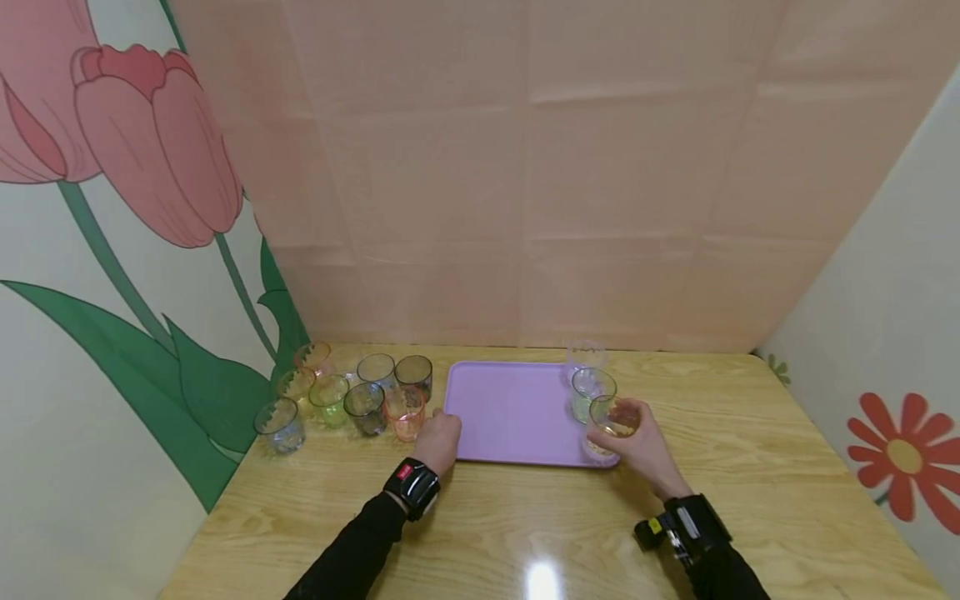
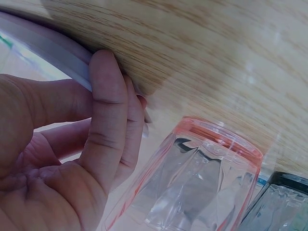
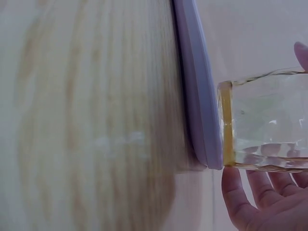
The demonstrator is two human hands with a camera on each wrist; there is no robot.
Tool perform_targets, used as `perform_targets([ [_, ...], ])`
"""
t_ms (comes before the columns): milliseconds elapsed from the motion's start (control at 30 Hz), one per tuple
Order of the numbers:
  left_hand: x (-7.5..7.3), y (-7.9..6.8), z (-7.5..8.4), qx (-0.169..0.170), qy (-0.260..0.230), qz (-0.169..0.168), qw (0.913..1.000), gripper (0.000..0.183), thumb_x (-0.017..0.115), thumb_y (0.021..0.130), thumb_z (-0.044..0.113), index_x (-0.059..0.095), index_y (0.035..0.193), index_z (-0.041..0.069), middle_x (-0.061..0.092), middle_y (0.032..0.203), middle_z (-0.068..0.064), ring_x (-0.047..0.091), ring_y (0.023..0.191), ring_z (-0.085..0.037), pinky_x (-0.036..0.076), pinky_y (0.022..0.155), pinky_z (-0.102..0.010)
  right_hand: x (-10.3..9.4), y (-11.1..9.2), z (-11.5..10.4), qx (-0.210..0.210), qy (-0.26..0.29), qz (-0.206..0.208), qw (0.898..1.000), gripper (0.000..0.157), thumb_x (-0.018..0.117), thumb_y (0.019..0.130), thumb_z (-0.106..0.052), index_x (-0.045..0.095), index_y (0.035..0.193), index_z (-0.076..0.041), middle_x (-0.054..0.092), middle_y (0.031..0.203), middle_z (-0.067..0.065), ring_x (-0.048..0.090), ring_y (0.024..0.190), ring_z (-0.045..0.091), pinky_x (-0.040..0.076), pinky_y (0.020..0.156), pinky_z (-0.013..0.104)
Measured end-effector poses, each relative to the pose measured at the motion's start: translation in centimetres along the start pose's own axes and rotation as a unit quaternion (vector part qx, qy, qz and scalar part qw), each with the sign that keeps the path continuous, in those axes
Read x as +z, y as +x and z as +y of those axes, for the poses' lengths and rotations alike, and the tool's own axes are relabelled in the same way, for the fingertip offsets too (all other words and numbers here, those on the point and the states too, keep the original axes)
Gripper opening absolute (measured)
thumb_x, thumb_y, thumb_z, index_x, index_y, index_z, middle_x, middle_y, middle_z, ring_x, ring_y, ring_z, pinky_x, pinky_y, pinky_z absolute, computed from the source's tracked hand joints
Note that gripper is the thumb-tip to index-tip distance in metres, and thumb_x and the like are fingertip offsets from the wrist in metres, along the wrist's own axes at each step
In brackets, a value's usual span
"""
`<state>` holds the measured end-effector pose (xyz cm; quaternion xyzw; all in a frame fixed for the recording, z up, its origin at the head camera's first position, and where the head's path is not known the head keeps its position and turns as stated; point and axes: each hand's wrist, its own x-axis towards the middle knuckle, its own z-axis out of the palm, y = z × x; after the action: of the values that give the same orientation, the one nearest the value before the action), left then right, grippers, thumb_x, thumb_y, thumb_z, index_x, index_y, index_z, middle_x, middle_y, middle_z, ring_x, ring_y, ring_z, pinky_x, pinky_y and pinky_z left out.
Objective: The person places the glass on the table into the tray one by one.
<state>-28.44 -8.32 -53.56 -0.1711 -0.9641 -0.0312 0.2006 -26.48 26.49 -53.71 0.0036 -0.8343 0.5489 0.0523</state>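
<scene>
A lilac tray (image 1: 510,412) lies on the table, and my left hand (image 1: 438,440) pinches its left edge between thumb and fingers, as the left wrist view shows. My right hand (image 1: 639,442) holds an amber-tinted glass (image 1: 611,423) upright at the tray's front right corner. In the right wrist view the base of this amber glass (image 3: 227,122) is right at the tray's rim. Behind it stand a greenish glass (image 1: 591,393) and a pale pink glass (image 1: 585,357), lined up along the tray's right side. A coral-pink glass (image 2: 192,173) stands close beside my left fingers.
Several tinted glasses crowd the table left of the tray, among them a blue glass (image 1: 281,427), a green glass (image 1: 329,402) and a dark grey glass (image 1: 366,408). A beige sheet (image 1: 525,183) rises behind the wooden table (image 1: 540,517), with painted walls at both sides.
</scene>
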Motion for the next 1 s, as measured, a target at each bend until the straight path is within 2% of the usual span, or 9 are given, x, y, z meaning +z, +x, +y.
perform_targets([
  [67, -0.04, -0.05, 0.03, -0.002, -0.001, 0.006, 1.0000, 0.007, 0.071, 0.079, -0.005, 0.071, 0.073, -0.002, 0.057, 0.070, -0.014, 0.064, 0.054, -0.029, 0.054, 0.046, -0.038, 0.04, -0.03, -0.06, 0.001, -0.001, -0.008, 1.000, 0.088, 0.086, 0.084, -0.024, 0.030, 0.146, 0.005, 0.051, 0.138, 0.027, 0.048, 0.131, 0.040, 0.042, 0.109, 0.051],
  [133, -0.11, -0.11, 0.06, -0.004, -0.002, 0.007, 1.0000, 0.007, 0.071, 0.079, -0.006, 0.071, 0.073, -0.002, 0.057, 0.070, -0.014, 0.064, 0.054, -0.029, 0.053, 0.046, -0.038, 0.08, -0.06, -0.08, 0.000, -0.006, -0.014, 1.000, 0.087, 0.086, 0.084, -0.023, 0.030, 0.145, 0.004, 0.051, 0.138, 0.027, 0.048, 0.131, 0.040, 0.041, 0.108, 0.053],
  [367, -0.56, -0.11, 0.12, 0.000, -0.002, 0.005, 1.0000, 0.007, 0.070, 0.080, -0.006, 0.071, 0.074, -0.002, 0.057, 0.070, -0.014, 0.064, 0.055, -0.028, 0.054, 0.047, -0.037, 0.19, -0.19, -0.23, 0.000, -0.043, -0.028, 0.999, 0.088, 0.087, 0.082, -0.027, 0.032, 0.143, 0.003, 0.052, 0.136, 0.025, 0.050, 0.128, 0.038, 0.046, 0.098, 0.041],
  [767, -0.79, -0.12, 0.08, 0.008, 0.010, 0.004, 0.9999, 0.007, 0.070, 0.080, -0.006, 0.071, 0.074, -0.002, 0.057, 0.070, -0.013, 0.063, 0.056, -0.026, 0.054, 0.048, -0.037, 0.29, -0.15, -0.54, -0.005, -0.071, -0.036, 0.997, 0.089, 0.088, 0.081, -0.030, 0.034, 0.141, 0.006, 0.054, 0.136, 0.027, 0.050, 0.128, 0.042, 0.041, 0.103, 0.052],
  [1000, -0.45, -0.08, -0.02, 0.008, 0.004, 0.004, 1.0000, 0.006, 0.071, 0.080, -0.005, 0.072, 0.075, -0.002, 0.058, 0.070, -0.013, 0.063, 0.056, -0.027, 0.054, 0.048, -0.037, 0.08, -0.20, -0.30, -0.001, -0.080, -0.047, 0.996, 0.091, 0.087, 0.081, -0.035, 0.032, 0.143, 0.004, 0.052, 0.138, 0.027, 0.051, 0.126, 0.041, 0.046, 0.097, 0.044],
])
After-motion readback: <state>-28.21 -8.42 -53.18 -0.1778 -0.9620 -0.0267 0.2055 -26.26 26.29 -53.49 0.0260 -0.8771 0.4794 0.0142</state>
